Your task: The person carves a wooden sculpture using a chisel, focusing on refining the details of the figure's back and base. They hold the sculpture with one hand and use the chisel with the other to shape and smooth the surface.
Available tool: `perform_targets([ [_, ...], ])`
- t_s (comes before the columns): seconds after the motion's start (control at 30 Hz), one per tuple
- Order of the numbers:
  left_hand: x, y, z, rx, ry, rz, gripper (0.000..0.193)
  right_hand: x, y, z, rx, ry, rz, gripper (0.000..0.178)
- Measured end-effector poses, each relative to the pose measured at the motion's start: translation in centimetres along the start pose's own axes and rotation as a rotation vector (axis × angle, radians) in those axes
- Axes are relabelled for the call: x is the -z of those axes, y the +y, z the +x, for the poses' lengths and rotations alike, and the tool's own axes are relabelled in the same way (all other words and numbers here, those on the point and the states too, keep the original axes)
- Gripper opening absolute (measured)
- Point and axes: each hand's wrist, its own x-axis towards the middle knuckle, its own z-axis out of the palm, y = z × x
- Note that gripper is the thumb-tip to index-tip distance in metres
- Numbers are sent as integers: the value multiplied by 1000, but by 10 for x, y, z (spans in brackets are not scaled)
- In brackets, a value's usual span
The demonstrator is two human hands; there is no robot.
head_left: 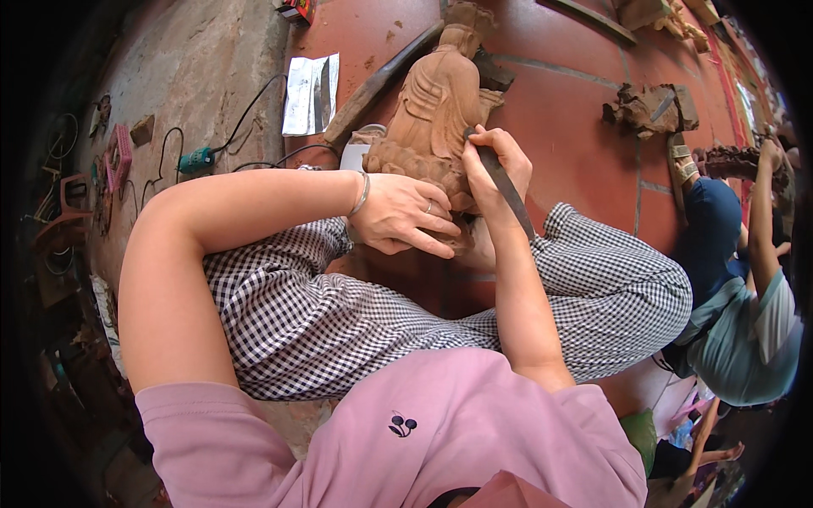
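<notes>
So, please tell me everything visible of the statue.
The statue is brown and looks wooden: a figure in a folded robe above a carved base. Its head points toward the picture's top; whether it lies or leans is unclear. The left hand touches its base; the right hand holds a dark flat tool beside it.

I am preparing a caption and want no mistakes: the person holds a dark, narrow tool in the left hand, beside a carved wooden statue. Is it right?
Not the left: the head view shows the dark, narrow tool in the right hand, beside the carved wooden statue.
</notes>
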Motion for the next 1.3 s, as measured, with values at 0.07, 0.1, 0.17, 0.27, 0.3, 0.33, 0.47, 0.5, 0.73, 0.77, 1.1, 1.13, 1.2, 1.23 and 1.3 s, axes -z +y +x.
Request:
perform_targets([
  [0.07,-1,0,-1,1,1,-2,68,3,-4,0,-140,-48,27,9],
  [0.1,-1,-1,-1,1,1,-3,68,5,-8,1,-211,-72,40,9],
  [0.17,-2,-1,-2,0,-1,-11,68,4,-24,5,-266,-86,51,7],
  [0.27,-2,-1,-1,0,-1,-3,68,2,-12,0,-200,-39,112,8],
  [0.3,-1,-1,-1,1,-10,-4,68,2,-4,-3,-153,-12,140,8],
  [0.33,-1,-1,-1,3,-17,-3,68,4,-3,-4,-184,-28,125,9],
  [0.47,0,0,-1,6,-22,-14,69,7,-20,1,-314,-71,103,10],
  [0.5,-1,0,-1,4,-16,-10,69,7,-26,3,-351,-77,108,9],
  [0.73,-1,-1,-2,9,-15,4,71,15,15,-7,-371,-41,345,4],
  [0.77,-1,-1,-3,12,-14,6,71,21,16,-5,-471,-46,427,3],
  [1.1,2,-1,0,29,-74,-9,77,12,5,-6,-301,-47,321,7],
  [1.13,2,-1,-1,33,-75,-12,77,14,13,-8,-390,-57,385,8],
  [1.2,1,0,-2,41,-78,-16,77,21,30,-10,-566,-76,518,9],
  [1.23,1,1,-3,48,-94,-3,78,22,33,-9,-676,7,717,8],
  [1.3,2,-1,-1,38,-93,4,79,25,37,-6,-671,61,843,14],
])
